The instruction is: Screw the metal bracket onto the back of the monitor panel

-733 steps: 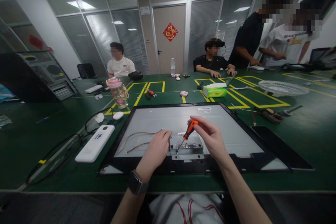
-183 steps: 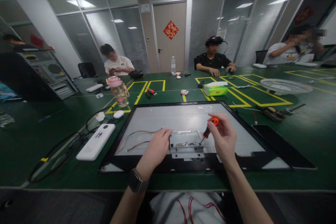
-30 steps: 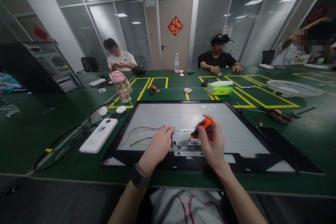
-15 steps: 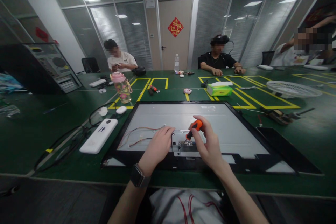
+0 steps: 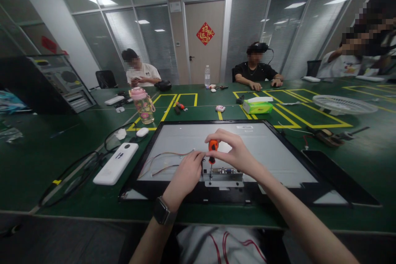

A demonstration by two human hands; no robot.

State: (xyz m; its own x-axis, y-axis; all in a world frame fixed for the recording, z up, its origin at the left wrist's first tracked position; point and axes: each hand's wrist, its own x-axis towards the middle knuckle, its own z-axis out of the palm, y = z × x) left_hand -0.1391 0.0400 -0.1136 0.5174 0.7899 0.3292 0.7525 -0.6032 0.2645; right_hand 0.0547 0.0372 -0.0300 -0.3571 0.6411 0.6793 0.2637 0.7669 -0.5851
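A flat display panel point(image 5: 272, 148) with a black frame lies back side up in front of me. Near its front edge sits a metal bracket point(image 5: 223, 183) with a row of connectors. My left hand point(image 5: 186, 172), a watch on its wrist, is closed at the bracket's left edge, fingertips pressed together there; its thumb is hidden. In my right hand point(image 5: 236, 152), the orange-and-black handle of a screwdriver point(image 5: 213, 146) is held between thumb and fingers. The screwdriver stands nearly upright, its tip down at the bracket's left part. Thin wires point(image 5: 167, 153) lie on the panel left of my left hand.
Left of the panel are a white power bank point(image 5: 116, 164), black cables point(image 5: 74, 169) and a pink-lidded bottle point(image 5: 142, 107). A dark phone-like slab point(image 5: 337, 175) lies to the right. Beyond are a green tissue pack point(image 5: 258, 107) and a white round grille point(image 5: 345, 104). Other people sit across the table.
My right hand has moved left with the screwdriver, which has gone from tilted to nearly upright. My left hand has stayed at the bracket.
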